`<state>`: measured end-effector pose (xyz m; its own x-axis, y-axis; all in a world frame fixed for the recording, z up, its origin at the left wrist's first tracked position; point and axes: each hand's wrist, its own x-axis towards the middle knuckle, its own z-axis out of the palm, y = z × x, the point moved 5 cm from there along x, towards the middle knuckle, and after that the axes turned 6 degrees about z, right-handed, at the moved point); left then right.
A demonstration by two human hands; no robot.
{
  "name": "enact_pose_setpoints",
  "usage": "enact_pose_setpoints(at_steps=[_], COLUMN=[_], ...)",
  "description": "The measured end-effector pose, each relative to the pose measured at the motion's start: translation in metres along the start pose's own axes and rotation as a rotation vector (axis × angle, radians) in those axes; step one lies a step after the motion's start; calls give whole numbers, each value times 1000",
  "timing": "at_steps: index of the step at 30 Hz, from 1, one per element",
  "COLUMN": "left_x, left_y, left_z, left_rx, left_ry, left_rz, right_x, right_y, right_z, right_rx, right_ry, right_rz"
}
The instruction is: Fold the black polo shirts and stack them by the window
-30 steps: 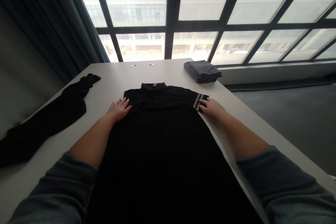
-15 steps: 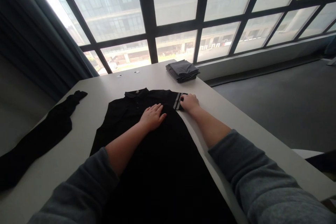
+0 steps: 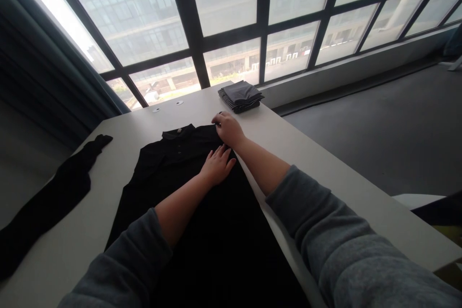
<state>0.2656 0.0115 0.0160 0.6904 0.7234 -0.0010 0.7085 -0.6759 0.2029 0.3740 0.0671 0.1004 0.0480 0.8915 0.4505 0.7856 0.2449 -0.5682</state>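
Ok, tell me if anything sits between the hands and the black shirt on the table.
Nothing visible does. The left hand lies flat on the black shirt, and the right hand is on its edge near the shoulder. The folded clothes lie farther back on the table, apart from both.

bright glare from the window (image 3: 231,19) backlights a dim, sharp, edge-stretched room.
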Motion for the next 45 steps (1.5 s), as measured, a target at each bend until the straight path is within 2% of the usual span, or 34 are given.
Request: enact_pose_setpoints(at_steps=[3,6,7,9,12,16,19,22,25,27,28,31,33,35,38,45], left_x=[-14,-47,-60,-90,-133,-190,-234,-278,-326,-365,-386,-447,-477,-493,-498,-497], left_y=[15,24,27,31,32,28,31,34,18,-5,-18,-52,-62,-62,-56,-40], left_z=[2,2,1,-2,-7,-8,-10,-13,-14,-10,-7,6,17,26,31,17], left_rx=[-10,-24,-33,-50,-36,43,90,146,235,292,317,372,375,365,355,193], left_ry=[-65,-161,-191,-224,-238,-191,-110,-38,6,46,77,201,250,283,321,494], left_rz=[175,302,332,392,410,332,290,254,150,30,-42,-261,-348,-379,-378,-357], right_x=[-14,-32,-36,-38,-37,-41,-43,-42,-53,-77,-95,-165,-202,-223,-235,-258], right_y=[-25,-31,-29,-20,-1,17,21,20,8,-9,-19,-40,-46,-46,-41,-40], right_z=[26,52,57,63,74,91,95,92,82,73,69,56,42,28,12,-11], right_rx=[-56,-102,-112,-133,-205,-300,-329,-366,-409,-405,-385,-273,-237,-234,-261,-307], right_ry=[-276,-571,-610,-604,-600,-720,-734,-708,-593,-551,-571,-782,-836,-851,-858,-867], right_rz=[-159,-295,-316,-314,-223,-109,-93,-99,-155,-247,-301,-414,-428,-413,-368,-327])
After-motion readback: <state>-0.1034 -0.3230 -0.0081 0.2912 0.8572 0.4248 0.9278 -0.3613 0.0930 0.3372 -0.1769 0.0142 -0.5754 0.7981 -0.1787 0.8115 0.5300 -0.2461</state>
